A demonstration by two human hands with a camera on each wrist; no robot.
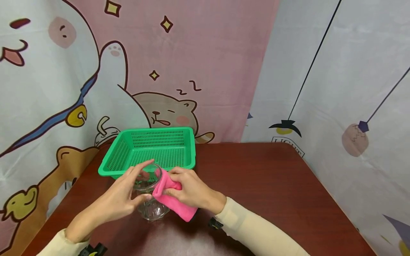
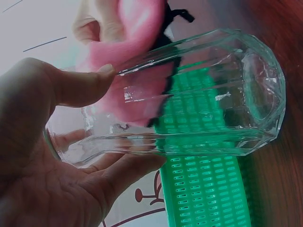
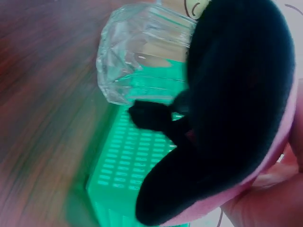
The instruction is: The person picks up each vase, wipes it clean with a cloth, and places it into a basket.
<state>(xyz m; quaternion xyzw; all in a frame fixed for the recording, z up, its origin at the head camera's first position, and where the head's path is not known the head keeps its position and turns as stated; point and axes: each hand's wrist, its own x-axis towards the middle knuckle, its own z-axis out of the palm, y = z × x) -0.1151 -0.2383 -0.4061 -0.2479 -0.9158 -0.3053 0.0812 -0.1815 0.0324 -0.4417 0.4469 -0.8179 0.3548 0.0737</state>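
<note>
My left hand (image 1: pixel 116 199) grips a clear glass jar (image 1: pixel 153 209) near its rim, thumb on one side and fingers on the other. The jar tilts, with its open mouth up and its faceted base lower, over the table. In my right hand (image 1: pixel 192 188) is a folded pink cloth (image 1: pixel 180 208), pinched between thumb and fingers and lying against the jar's rim and side. The right wrist view shows the cloth's black underside (image 3: pixel 241 94) and a small black loop. Through the glass (image 2: pixel 222 90) in the left wrist view, the cloth's pink face shows behind the jar.
A green perforated plastic basket (image 1: pixel 160 156) stands just beyond the hands at the table's back left. The dark reddish-brown table (image 1: pixel 256 185) stretches to the right. Behind it hangs a curtain (image 1: pixel 217 71) printed with cartoon animals.
</note>
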